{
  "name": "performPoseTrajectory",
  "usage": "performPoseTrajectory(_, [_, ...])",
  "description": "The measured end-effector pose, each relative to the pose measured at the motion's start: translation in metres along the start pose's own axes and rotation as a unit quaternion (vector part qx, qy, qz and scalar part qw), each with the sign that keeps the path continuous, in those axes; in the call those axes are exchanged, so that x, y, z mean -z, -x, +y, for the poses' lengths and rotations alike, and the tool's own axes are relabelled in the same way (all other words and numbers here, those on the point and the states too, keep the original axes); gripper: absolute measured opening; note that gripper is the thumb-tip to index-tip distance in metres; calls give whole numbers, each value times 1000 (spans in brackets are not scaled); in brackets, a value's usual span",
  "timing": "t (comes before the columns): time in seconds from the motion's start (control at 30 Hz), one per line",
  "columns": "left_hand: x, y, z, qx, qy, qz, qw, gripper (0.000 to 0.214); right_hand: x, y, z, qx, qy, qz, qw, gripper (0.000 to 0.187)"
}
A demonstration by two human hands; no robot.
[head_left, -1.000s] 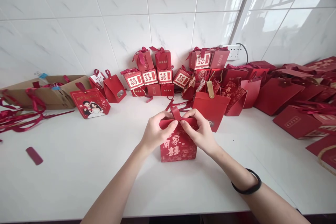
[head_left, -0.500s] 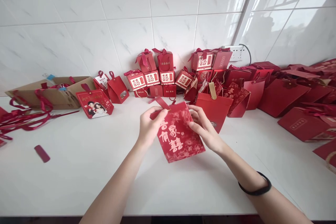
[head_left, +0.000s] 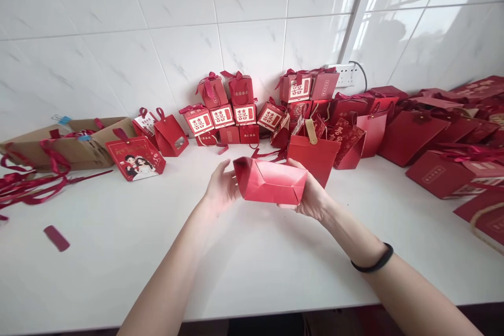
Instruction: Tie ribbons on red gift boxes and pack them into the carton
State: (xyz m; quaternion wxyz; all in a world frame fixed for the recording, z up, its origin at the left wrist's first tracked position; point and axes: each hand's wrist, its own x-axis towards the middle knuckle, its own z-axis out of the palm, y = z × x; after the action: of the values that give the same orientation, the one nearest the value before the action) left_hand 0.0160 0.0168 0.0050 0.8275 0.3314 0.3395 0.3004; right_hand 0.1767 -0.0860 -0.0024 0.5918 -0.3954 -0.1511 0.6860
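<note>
A red gift box [head_left: 275,184] is tipped above the table so that its folded bottom faces me. Its printed front is turned out of sight. My right hand [head_left: 313,197] grips the box at its right side, with some fingers hidden by it. At the left side, my left hand [head_left: 222,189] is open, thumb up and fingers apart, close to the box's edge; whether the fingertips touch it I cannot tell. Just behind my right hand stands an upright red bag [head_left: 315,157] with a gold strap.
Stacked red boxes with ribbons [head_left: 224,110] line the tiled wall. More red bags [head_left: 413,136] crowd the right. On the left are a cardboard box [head_left: 74,155], loose ribbons [head_left: 35,189], a box with a couple printed on it [head_left: 136,157] and a small dark red strip [head_left: 56,238].
The box has been tilted, from its printed front facing me to its bottom facing me. My left hand has let go of the ribbon at its top and opened.
</note>
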Motion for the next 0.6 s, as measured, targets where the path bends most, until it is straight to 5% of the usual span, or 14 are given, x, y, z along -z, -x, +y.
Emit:
performPoseTrajectory(0.13, [-7,1,-8,5,-19,-25,999,8,3,-1,0,-11,-45,-42,998,39])
performPoseTrajectory(0.37, [-4,-7,-12,-23,5,-24,999,14,10,-4,1,-2,-22,-91,996,27])
performPoseTrajectory(0.47, [1,-6,-10,-35,-4,-105,994,24,13,-5,4,34,-42,-96,994,18])
performPoseTrajectory(0.6, [6,3,-9,-69,-68,-303,948,46,21,-8,13,118,-33,-128,984,15])
